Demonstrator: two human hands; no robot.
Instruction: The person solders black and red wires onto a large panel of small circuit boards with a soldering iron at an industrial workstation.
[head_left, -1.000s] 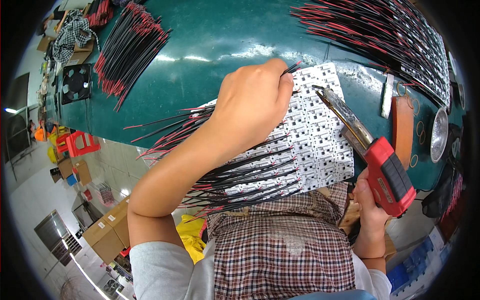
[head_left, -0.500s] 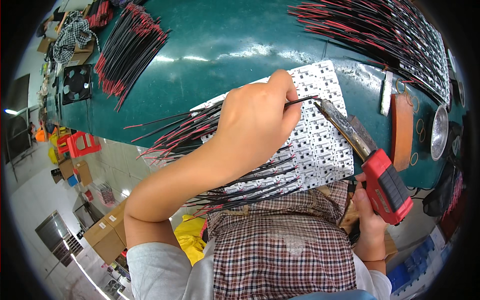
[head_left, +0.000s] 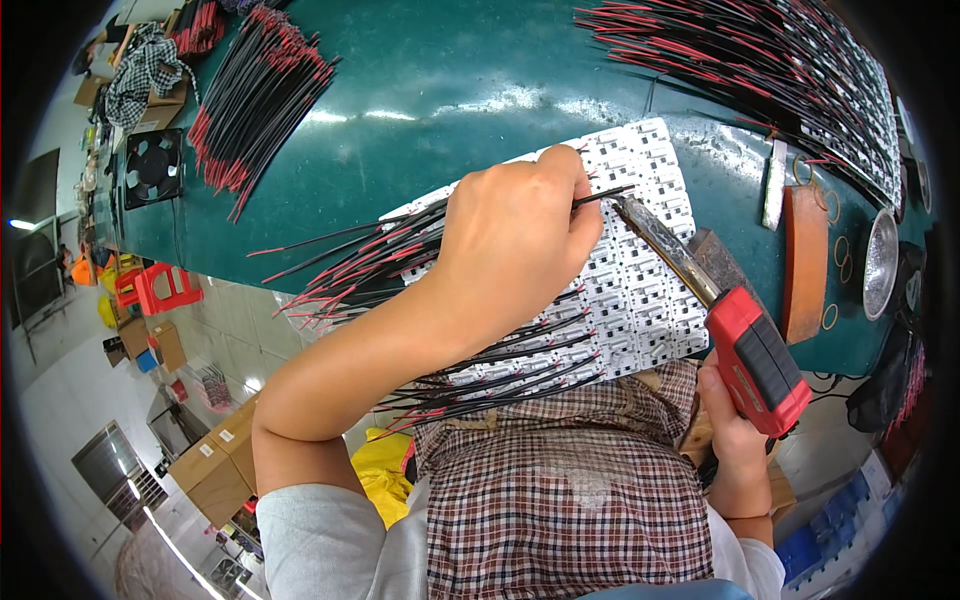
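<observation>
A white panel of small circuit boards (head_left: 655,285) lies at the near edge of the green table, with rows of black and red wires (head_left: 350,255) trailing off its left side. Over the panel, my left hand (head_left: 520,215) pinches a thin black wire (head_left: 612,192) whose end sticks out to the right past the fingertips. My right hand (head_left: 735,430) grips a red and black soldering gun (head_left: 757,355) from below. The gun's dark tip reaches up and left to just below the wire end; whether they touch, I cannot tell.
Beyond the panel at left lies a bundle of loose wires (head_left: 265,110) by a black fan (head_left: 153,168). Another wired panel (head_left: 860,120) fills the far right. An orange-brown block (head_left: 803,260), rubber bands (head_left: 842,260) and a metal bowl (head_left: 880,265) sit at the right.
The soldering gun and my right hand have shifted left and a little up, the tip now nearer my left fingers. My left hand has hardly moved and still pinches the wire.
</observation>
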